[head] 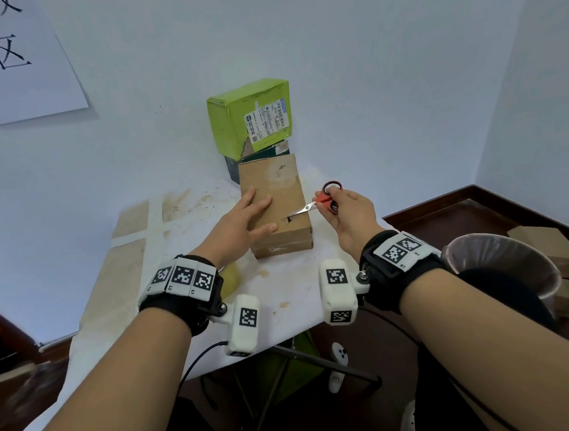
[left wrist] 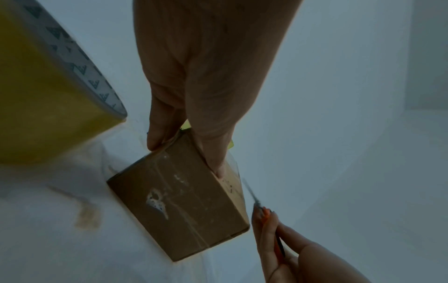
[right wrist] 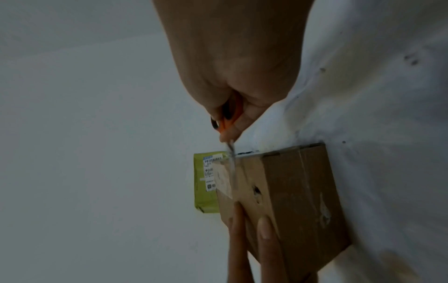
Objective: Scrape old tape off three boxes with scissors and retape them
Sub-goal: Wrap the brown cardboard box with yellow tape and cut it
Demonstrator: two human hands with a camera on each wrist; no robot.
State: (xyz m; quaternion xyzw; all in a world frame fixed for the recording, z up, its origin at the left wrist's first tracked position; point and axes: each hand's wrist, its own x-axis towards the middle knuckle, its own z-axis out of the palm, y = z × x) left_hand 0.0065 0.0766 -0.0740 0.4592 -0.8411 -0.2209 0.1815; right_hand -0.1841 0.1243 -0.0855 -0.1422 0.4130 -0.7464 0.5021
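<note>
The brown box (head: 277,205) lies on the tabletop (head: 181,231), my left hand (head: 239,224) flat on its top, fingers straight. My right hand (head: 346,215) grips the scissors (head: 320,203), fingers curled through hidden handles; blade tips touch the box top. The green box (head: 250,117) behind partly hides a dark one.

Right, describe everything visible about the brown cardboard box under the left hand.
The brown cardboard box is plain, scuffed cardboard, lying flat on the white-covered table in front of the green box. Clear old tape runs over its top and end, and white torn patches show. A small dark hole sits near its right edge. The left hand presses flat on top; the scissors tip touches at the hole.
</note>
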